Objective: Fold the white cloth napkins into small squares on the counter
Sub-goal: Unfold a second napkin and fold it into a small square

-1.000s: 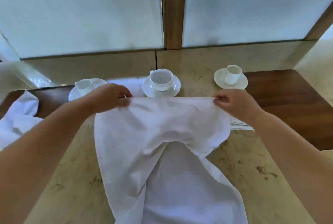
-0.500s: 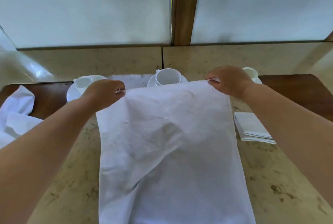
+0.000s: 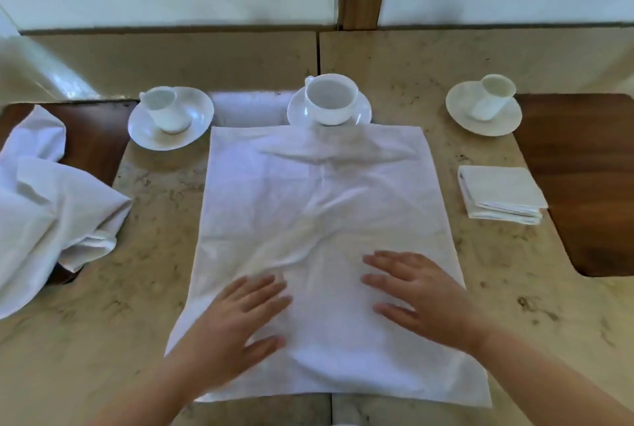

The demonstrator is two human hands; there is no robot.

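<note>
At the far left, a heap of unfolded white napkins (image 3: 51, 206) is lying crumpled, partly over a dark wooden inlay (image 3: 99, 137) and partly on the marble desk (image 3: 154, 254). Just right of it, at the far side, a cup is lying tipped on its saucer (image 3: 170, 117).

In the middle, the open napkin (image 3: 319, 206) is lying spread flat on the desk, its far edge touching the saucer of the upright cup (image 3: 330, 99). The left hand (image 3: 236, 319) is resting on its near left part with fingers straight and spread, gripping nothing. The right hand (image 3: 425, 295) is pressing down on the near right part in the same way, fingers apart and flat. Both look to be smoothing the cloth before the first fold.

The napkin is looking light, soft and limp, with wrinkles running across its middle. It will likely sag and bunch wherever it is lifted, so pinching the two near corners and carrying them evenly to the far edge seems the safest hold. The polished stone may be letting the cloth slide, so a flat palm on each crease would help. The upright cup is standing close enough to be nudged.

To the right, a stack of folded square napkins (image 3: 501, 196) is sitting near the second wooden inlay (image 3: 583, 178), and beyond it another cup is leaning on its saucer (image 3: 483, 110).
</note>
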